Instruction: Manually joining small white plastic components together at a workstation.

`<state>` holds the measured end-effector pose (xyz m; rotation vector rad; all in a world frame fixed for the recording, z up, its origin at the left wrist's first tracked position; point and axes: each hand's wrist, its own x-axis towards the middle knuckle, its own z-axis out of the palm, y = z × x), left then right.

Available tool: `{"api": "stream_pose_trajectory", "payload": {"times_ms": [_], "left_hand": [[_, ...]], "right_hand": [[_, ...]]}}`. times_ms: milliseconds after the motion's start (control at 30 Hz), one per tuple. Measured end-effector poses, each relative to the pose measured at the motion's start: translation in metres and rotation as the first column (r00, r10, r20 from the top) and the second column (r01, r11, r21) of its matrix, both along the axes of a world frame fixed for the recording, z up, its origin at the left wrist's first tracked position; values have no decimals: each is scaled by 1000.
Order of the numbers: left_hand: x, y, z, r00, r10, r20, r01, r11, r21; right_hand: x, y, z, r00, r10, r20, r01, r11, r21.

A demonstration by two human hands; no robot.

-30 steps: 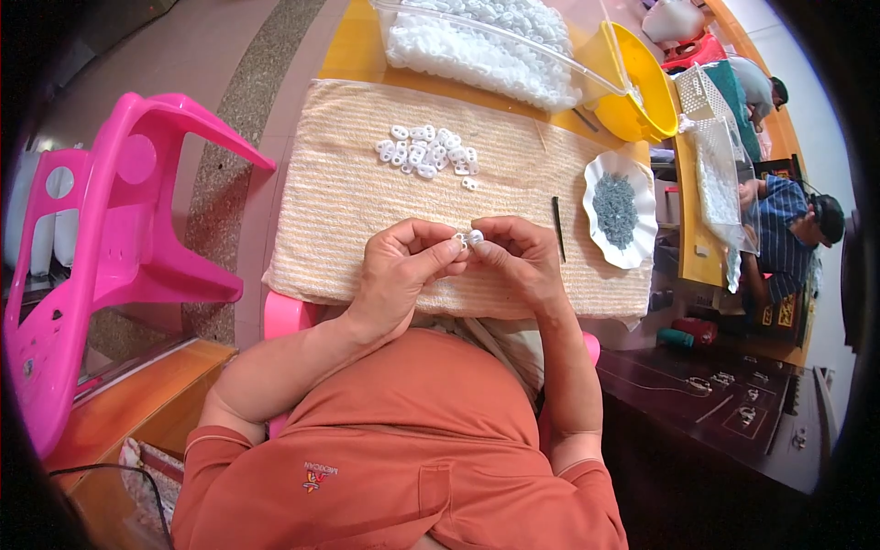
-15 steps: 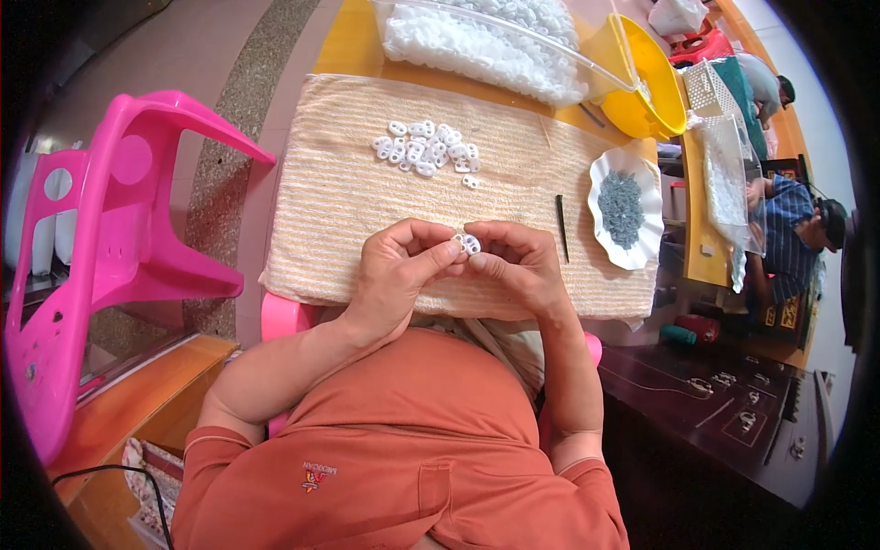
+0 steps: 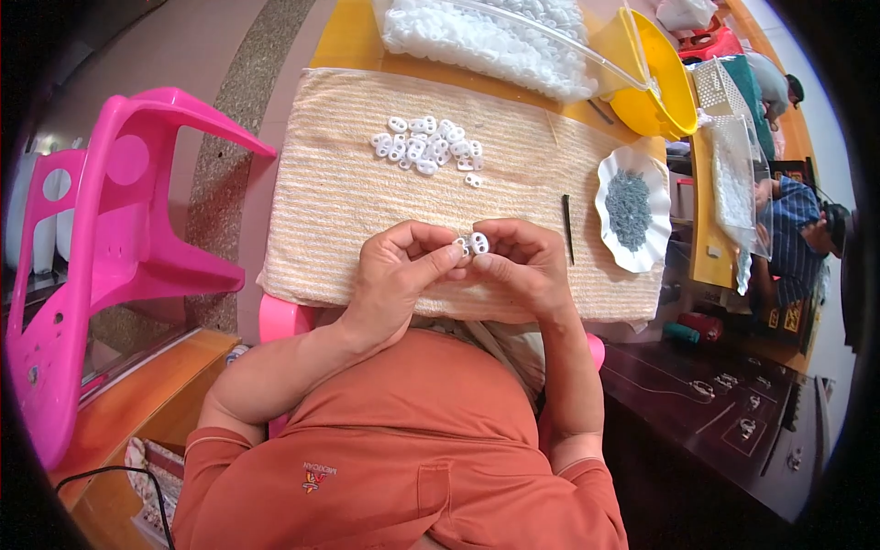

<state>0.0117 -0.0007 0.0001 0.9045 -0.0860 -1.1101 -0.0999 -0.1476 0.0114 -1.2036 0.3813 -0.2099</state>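
Observation:
Both my hands meet above the near part of a striped towel (image 3: 339, 211). My right hand (image 3: 533, 268) pinches a small white oval plastic piece with two holes (image 3: 479, 243) between thumb and fingertips. Right beside it, my left hand (image 3: 396, 275) pinches a smaller white piece (image 3: 464, 245), partly covered by the thumb. Whether the two pieces touch is hard to tell. Farther up the towel lies a loose pile of similar white two-hole pieces (image 3: 417, 147), with a single piece (image 3: 473, 181) just nearer to me.
A thin black stick (image 3: 567, 229) lies right of my hands, beside a white scalloped dish (image 3: 606, 197) of small grey-blue pieces (image 3: 629, 211). Beyond the towel stand a clear bin of white pieces (image 3: 486, 46) and a yellow basin (image 3: 674, 87). A pink chair (image 3: 119, 183) is left; people sit far right.
The white two-hole piece in my right hand has shifted slightly right and turned more upright, showing its holes. My left hand keeps its pinch. The view has shifted slightly.

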Motion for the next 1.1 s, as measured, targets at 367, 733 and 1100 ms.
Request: {"api": "stream_pose_trajectory", "payload": {"times_ms": [367, 733, 1100], "left_hand": [[1, 0, 2, 1000, -17, -8, 17, 1000, 19], [2, 0, 3, 999, -30, 10, 30, 999, 35], [1, 0, 3, 999, -21, 31, 21, 1000, 19]], "right_hand": [[-1, -1, -1, 999, -46, -8, 46, 999, 2], [-3, -3, -5, 1000, -28, -1, 28, 999, 37], [-3, -2, -3, 1000, -27, 10, 27, 999, 31]]}}
